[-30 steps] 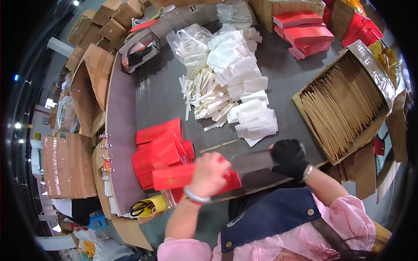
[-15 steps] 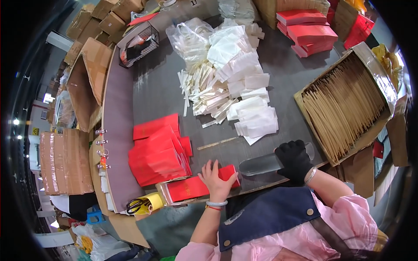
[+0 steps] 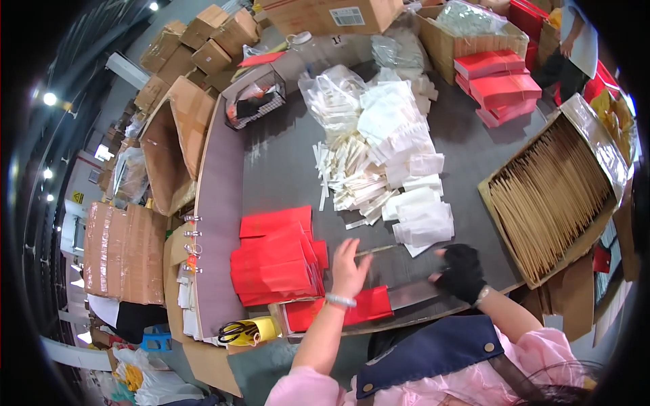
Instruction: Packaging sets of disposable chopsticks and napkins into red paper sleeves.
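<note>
My bare left hand [image 3: 349, 274] is lifted near the red packets, fingers apart, holding nothing. Below it, a long red packet [image 3: 371, 303] lies in a cardboard holder at the table's front edge. My right hand [image 3: 462, 274], in a black glove with bare fingertips, grips the right end of a clear plastic strip [image 3: 414, 294]. The strip's left end meets the red packet's right end; whether it sits inside or on top I cannot tell. A fanned pile of red packets [image 3: 274, 264] lies just left of my left hand.
White slips and small white bags [image 3: 396, 149] are heaped mid-table. An open carton of upright brown sheets [image 3: 552, 196] stands at right. Red stacks [image 3: 501, 84] lie at the back right. Scissors in a yellow holder [image 3: 250, 330] hang at the front left. Someone [image 3: 575, 47] stands behind.
My left hand has risen off the red packet toward the far side. The plastic strip, which lay apart from the packet, now reaches its right end. The whole view has shifted.
</note>
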`<state>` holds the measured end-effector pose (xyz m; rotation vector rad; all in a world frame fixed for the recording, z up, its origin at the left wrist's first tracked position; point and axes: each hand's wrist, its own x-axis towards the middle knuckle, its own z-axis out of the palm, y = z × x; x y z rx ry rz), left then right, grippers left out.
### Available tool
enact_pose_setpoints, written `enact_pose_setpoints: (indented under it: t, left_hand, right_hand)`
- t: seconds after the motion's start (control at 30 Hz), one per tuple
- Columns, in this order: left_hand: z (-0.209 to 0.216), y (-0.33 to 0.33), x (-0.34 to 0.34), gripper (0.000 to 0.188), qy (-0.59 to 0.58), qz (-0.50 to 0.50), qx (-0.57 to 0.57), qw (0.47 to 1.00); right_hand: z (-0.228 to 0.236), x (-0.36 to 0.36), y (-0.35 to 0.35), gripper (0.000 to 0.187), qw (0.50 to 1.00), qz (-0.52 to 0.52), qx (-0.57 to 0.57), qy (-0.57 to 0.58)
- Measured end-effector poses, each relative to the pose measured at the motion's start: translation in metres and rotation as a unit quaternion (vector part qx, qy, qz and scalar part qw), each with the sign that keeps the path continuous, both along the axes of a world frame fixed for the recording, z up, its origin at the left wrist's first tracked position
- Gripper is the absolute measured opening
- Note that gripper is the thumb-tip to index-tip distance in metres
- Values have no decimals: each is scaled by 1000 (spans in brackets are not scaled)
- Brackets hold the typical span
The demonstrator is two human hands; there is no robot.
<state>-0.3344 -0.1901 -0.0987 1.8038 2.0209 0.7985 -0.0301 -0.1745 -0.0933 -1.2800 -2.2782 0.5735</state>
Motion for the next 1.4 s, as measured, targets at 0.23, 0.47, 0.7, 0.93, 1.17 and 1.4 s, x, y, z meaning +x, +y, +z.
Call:
enact_pose_setpoints:
  t: [0.23,0.47,0.7,0.93,1.17,1.4]
  left_hand:
    - [-21,62,-21,12,61,33,20,997]
    - [-6,-1,-2,9,60,-55,-46,996]
    - [12,33,22,11,-62,-16,67,996]
    - [-7,107,44,7,18,-10,134,991]
    - [3,62,1,9,-49,67,90,992]
    - [9,76,45,11,-96,34,117,988]
  right_hand:
    - [-19,44,12,43,991,-127,49,9]
    - [-15,46,15,39,989,-130,77,7]
    - [-14,48,15,37,988,-130,76,19]
    - [-14,47,13,34,989,-120,70,46]
    - [-8,54,13,32,990,-122,55,44]
    - [-5,57,17,32,990,-125,64,30]
